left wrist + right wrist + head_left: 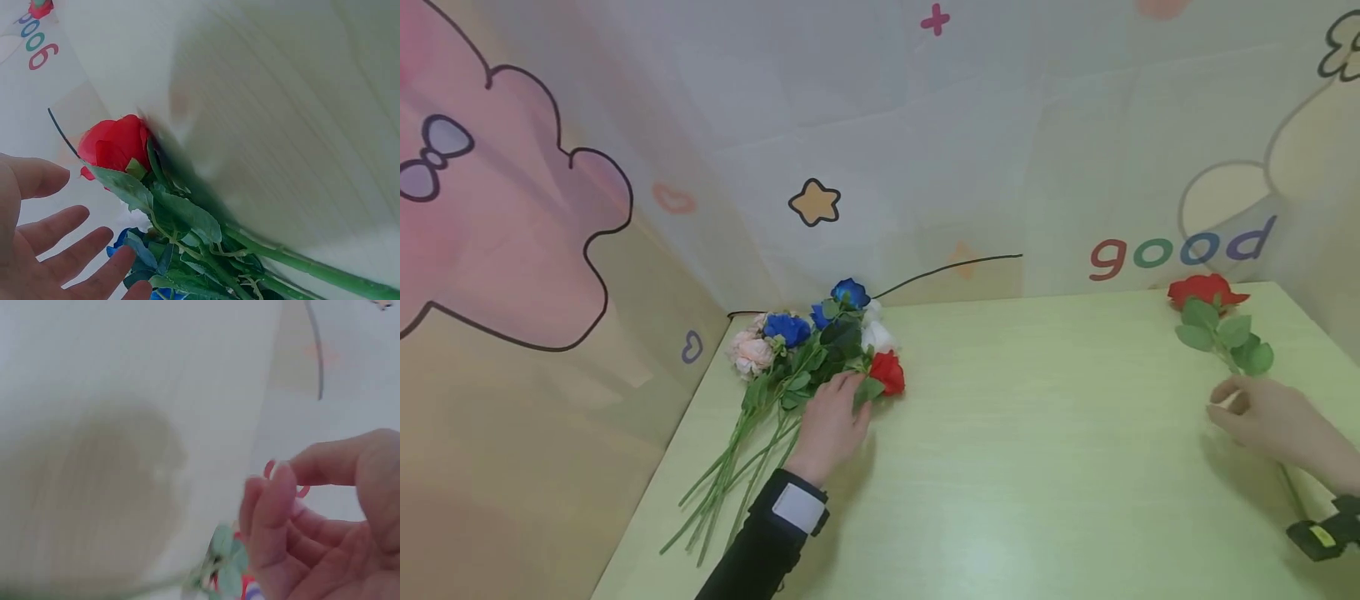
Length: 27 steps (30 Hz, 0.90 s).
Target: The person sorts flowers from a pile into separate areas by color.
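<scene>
My left hand [835,421] is over the right side of a bunch of artificial flowers, close to a red rose [887,373]. In the left wrist view its fingers [78,244] are spread and hold nothing, with the rose and its leaves just beyond them. A second red rose [1206,292] lies at the far right, its leafy stem running toward the front. Over that stem is my right hand [1273,417], with loosely curled fingers and thumb near each other. The right wrist view shows nothing between them, and the stem [144,589] passes apart from the hand.
In the bunch are blue roses [787,329], a pale pink bloom [751,354] and white blooms [877,335], stems pointing to the front left. The pale wooden table [1037,467] meets a printed cloth backdrop [910,167] behind and a cloth side [587,400] at left.
</scene>
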### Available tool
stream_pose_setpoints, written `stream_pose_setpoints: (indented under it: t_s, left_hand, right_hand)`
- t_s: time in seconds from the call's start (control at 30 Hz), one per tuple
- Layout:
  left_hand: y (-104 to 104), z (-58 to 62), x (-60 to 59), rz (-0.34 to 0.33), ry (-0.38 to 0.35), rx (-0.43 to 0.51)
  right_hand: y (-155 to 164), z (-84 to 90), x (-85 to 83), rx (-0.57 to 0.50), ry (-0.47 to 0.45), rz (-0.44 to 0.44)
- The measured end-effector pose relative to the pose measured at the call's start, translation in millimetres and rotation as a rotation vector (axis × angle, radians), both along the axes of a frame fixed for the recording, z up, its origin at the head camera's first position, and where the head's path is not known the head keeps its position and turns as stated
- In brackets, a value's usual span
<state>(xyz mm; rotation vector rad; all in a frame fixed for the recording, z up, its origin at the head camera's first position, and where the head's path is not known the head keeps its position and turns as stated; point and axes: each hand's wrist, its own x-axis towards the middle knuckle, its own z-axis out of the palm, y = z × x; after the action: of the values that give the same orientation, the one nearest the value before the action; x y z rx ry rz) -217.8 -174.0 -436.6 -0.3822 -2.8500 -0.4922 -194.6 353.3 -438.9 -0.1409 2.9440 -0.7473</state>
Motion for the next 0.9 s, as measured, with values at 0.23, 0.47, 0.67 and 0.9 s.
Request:
stream_pose_setpoints:
  t_s: [0.23, 0.47, 0.67, 0.9]
  left_hand:
    - [-3, 2.7, 0.6, 0.013, -0.011, -0.022]
    - [-13, 5.4, 1.3, 0.03, -0.026, -0.038]
    - [-34, 7.7, 2.9, 0.09, -0.045, -0.058]
    - [-60, 17.5, 5.1, 0.194, -0.064, -0.108]
  right_hand:
    - [-52, 16.1, -7.2, -0.435, 0.044, 0.021]
    - [-106, 15.4, -16.5, -0.716, -0.112, 0.022]
    - [-169, 9.9, -20.2, -0.974, -0.208, 0.026]
    - [-233, 9.7, -21.7, -1.153, -0.316, 0.008]
